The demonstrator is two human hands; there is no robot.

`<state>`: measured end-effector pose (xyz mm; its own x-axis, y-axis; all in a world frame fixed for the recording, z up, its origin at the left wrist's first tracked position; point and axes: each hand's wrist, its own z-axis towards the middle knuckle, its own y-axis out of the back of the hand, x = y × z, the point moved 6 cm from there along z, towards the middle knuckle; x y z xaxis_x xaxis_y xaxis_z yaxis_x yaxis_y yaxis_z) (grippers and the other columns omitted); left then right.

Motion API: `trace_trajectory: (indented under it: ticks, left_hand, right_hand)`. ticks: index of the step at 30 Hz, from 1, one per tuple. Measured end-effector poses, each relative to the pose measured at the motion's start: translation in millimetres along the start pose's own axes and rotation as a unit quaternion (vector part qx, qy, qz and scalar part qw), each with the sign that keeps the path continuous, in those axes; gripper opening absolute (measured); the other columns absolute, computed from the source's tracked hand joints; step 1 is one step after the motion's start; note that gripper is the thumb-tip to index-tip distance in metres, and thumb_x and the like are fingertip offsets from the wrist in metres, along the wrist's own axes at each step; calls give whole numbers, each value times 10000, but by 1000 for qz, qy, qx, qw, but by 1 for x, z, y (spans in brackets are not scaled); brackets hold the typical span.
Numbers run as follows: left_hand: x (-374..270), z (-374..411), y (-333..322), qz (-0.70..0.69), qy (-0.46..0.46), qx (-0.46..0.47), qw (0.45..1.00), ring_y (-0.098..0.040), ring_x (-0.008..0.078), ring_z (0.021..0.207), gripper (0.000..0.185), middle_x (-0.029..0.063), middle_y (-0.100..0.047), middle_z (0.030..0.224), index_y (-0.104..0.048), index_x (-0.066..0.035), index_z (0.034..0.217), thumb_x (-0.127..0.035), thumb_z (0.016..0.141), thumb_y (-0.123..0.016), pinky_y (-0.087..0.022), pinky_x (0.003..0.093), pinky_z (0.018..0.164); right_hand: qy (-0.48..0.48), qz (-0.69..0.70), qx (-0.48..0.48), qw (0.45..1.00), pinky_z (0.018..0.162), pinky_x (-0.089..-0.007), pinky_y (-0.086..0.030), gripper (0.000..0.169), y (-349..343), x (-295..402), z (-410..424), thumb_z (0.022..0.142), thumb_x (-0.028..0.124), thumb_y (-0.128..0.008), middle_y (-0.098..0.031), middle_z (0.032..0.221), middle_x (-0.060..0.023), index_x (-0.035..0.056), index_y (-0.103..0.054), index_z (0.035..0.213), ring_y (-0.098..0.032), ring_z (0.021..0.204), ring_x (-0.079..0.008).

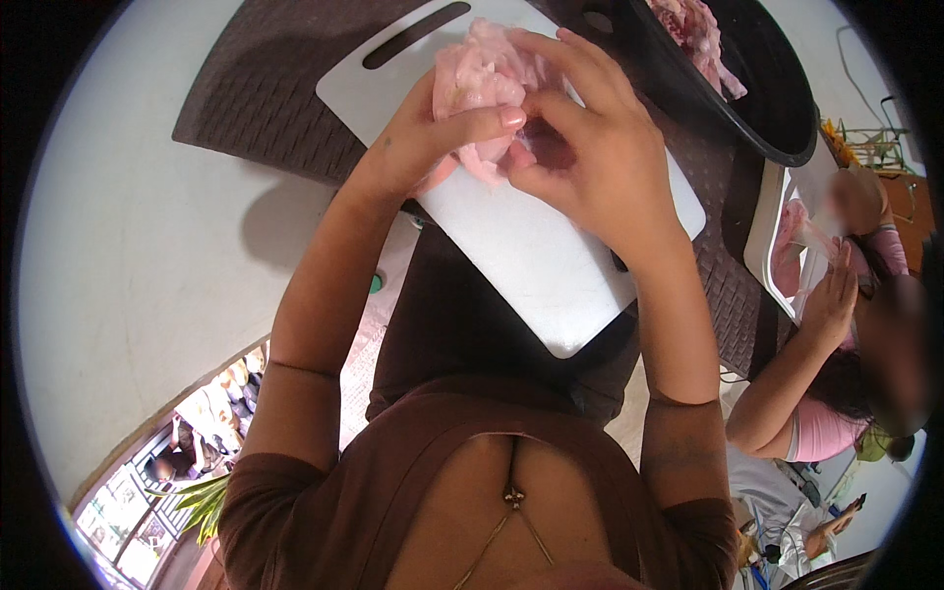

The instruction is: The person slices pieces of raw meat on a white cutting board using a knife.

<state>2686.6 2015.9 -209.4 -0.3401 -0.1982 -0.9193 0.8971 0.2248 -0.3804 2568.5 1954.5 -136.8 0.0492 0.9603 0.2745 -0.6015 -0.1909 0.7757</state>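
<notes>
A piece of raw, pale pink poultry [479,85] is held above the far part of a white plastic cutting board [538,251]. My left hand [413,144] grips its left side, the thumb lying across the front of the meat. From the right, my right hand [608,147] is curled around it, fingers on the top and thumb near the lower edge. My fingers cover part of the meat. A small dark object [619,261] shows beside my right wrist at the board's edge; I cannot tell what it is.
A black basin [782,96] with raw meat [700,44] stands at the far right on the brown woven-pattern table [295,110]. Nearer is a white container [763,228] holding raw poultry [790,251]. Another person's hand [833,291] is at it. A pale wall [133,243] borders the left.
</notes>
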Motion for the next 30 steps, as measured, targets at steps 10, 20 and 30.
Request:
trace_trajectory:
  ticks: [10,20,30]
  left_hand:
    - [-13,-11,9,220,-132,-103,961,-603,221,1030,529,82,-621,1068,-561,-31,1205,-199,762,-797,-491,339,870]
    - [-35,-43,-4,633,-244,-2,734,-584,284,1072,491,69,-627,1110,-666,-142,1127,-186,677,-857,-485,386,923]
    - [-23,-58,-19,653,-251,-65,711,-566,283,960,461,77,-586,1031,-686,-125,1073,-287,672,-848,-465,401,866]
  right_hand:
    - [-22,137,-21,990,929,-393,-490,253,-15,-18,-12,642,172,-754,-600,1211,-65,54,-694,858,-575,1116,-284]
    - [-115,70,46,990,843,-387,-513,283,28,-24,-40,778,218,-740,-621,1131,-107,96,-708,1031,-627,1014,-328]
    - [-386,-37,108,916,765,-401,-512,361,30,-28,-104,828,181,-695,-626,951,-178,13,-653,1144,-652,865,-327]
